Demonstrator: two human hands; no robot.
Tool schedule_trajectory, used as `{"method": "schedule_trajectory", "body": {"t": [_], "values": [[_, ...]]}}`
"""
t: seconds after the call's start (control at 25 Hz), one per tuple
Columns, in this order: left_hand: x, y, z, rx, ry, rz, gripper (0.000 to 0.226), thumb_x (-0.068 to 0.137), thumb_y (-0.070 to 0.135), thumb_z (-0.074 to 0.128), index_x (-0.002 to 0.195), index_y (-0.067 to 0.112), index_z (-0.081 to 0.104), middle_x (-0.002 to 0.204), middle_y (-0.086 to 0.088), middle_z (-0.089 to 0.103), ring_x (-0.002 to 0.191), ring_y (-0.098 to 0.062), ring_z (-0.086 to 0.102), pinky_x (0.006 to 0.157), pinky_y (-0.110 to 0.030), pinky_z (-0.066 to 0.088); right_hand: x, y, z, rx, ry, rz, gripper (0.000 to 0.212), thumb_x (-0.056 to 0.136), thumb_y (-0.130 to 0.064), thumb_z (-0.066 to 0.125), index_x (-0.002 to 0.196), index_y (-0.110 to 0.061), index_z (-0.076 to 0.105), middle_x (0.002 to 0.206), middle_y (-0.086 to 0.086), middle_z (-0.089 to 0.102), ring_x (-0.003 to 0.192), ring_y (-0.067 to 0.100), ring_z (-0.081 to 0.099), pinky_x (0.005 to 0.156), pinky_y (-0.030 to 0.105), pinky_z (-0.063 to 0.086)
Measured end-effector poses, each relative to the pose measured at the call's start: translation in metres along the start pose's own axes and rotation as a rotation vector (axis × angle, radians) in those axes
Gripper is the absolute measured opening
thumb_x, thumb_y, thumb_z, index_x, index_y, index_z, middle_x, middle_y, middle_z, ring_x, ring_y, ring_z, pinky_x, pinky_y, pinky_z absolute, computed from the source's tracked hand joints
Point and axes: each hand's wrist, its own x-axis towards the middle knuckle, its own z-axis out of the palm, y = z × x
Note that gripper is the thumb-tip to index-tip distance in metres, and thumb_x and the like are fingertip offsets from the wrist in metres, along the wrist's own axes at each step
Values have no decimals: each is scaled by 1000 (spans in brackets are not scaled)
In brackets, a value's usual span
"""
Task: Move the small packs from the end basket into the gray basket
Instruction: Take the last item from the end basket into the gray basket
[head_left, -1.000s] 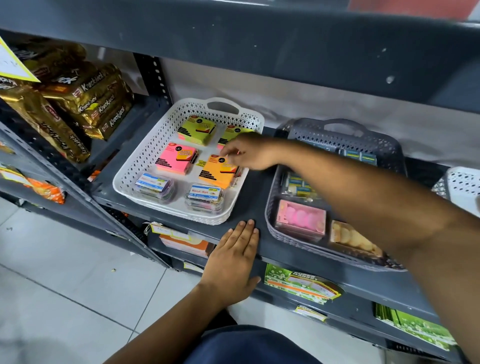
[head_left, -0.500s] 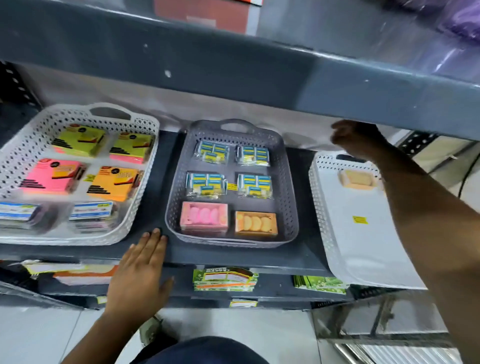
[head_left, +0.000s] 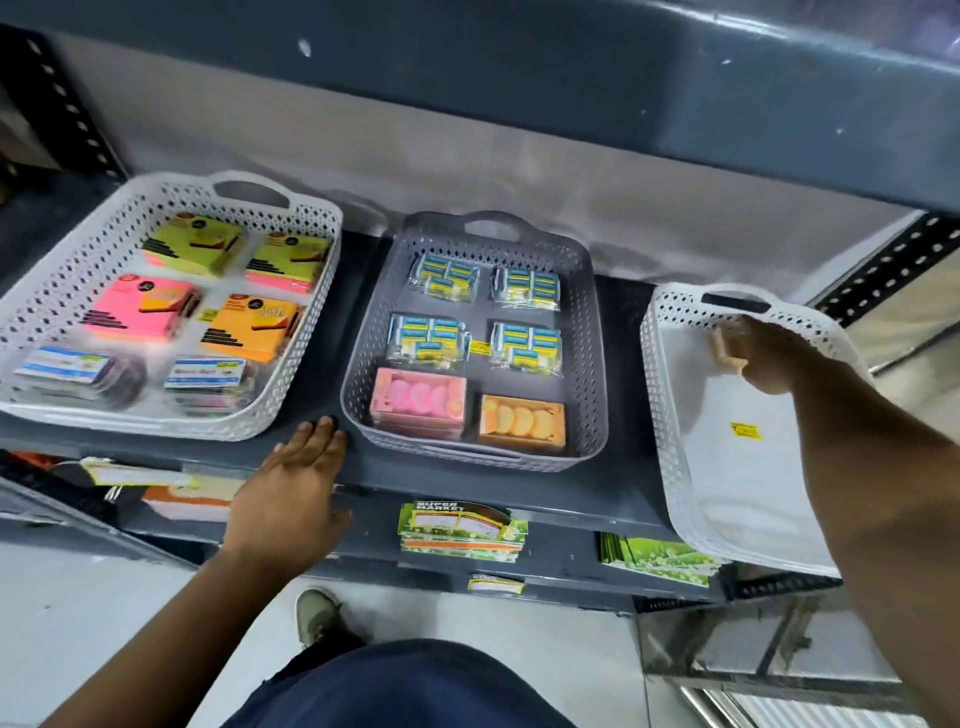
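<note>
While my right hand (head_left: 768, 358) closes over the one small tan pack (head_left: 723, 347) at the far end of the white end basket (head_left: 670, 415), fingers curled on it in what I judge to be the pick-up grasp, my left hand (head_left: 291, 499) lies flat and slack on the shelf edge (head_left: 597, 499), holding nothing, apparently as a brace. Apart from a yellow sticker (head_left: 746, 431), I see nothing else in the end basket. At centre, the gray basket (head_left: 358, 374) holds four blue-and-yellow packs, a pink pack (head_left: 418, 397) and an orange pack (head_left: 522, 422); its floor is nearly full, so I expect stacking. Leftmost, a second white basket (head_left: 67, 270) holds sticky-note pads. Overhead, the upper shelf (head_left: 519, 67) limits lifting room.
</note>
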Motion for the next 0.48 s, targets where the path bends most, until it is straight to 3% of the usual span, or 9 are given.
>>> {"method": "schedule_trajectory", "body": {"t": [0.08,0.28,0.4,0.48], "values": [[1,-1,-1,5,-10,5,87,76,40,67,146,14,22,158,-5,17,145,-21,15,117,-37,18,-3,-5,0,-19,-77,9,39,74,-20,69,112,-16,66,107,16,68,98,33,62,84,35,48],[4,-1,-7,-12,-30,-19,83,76,41,66,145,18,26,158,1,18,145,-18,15,112,-36,28,-16,2,-18,-15,-155,93,27,65,-22,72,91,-13,71,93,13,70,79,27,59,73,29,49],[8,0,-12,-35,-44,-49,78,76,41,65,143,23,29,157,4,20,144,-17,20,106,-40,39,-27,-13,-44,8,-1,-7,42,72,-31,67,112,-20,62,113,15,66,94,31,58,77,31,46],[10,0,-13,-37,-51,-63,76,76,41,64,142,25,31,157,5,22,143,-16,23,103,-40,42,-40,-38,-67,167,172,-93,45,71,-31,70,114,-23,59,114,15,64,104,36,57,84,36,44]]}}
